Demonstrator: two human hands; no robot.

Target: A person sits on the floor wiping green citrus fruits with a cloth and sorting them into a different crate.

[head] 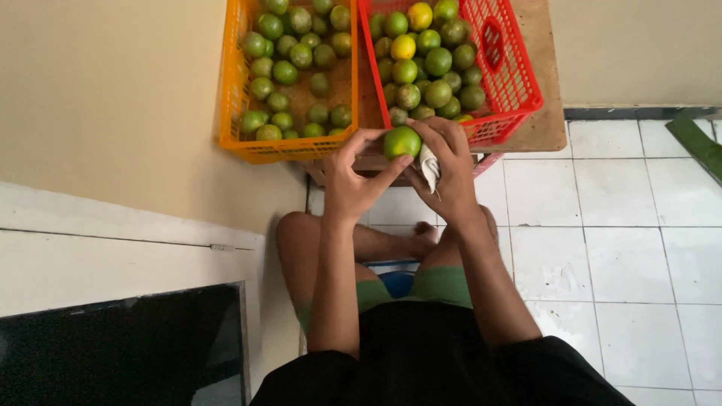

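Between my two hands, just in front of the near rims of the orange crate (233, 113) and the red crate (519, 83), sits the green lime (401, 141). My left hand (353, 177) pinches it from the left, fingers closed on it; my right hand (450, 169) cups its right side, clutching a white cloth (429, 167) against the fruit. Both are equally near.

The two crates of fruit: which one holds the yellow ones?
The red crate, on the right. Two clearly yellow fruits lie among its green ones near the far end. The orange crate beside it holds only green fruit.
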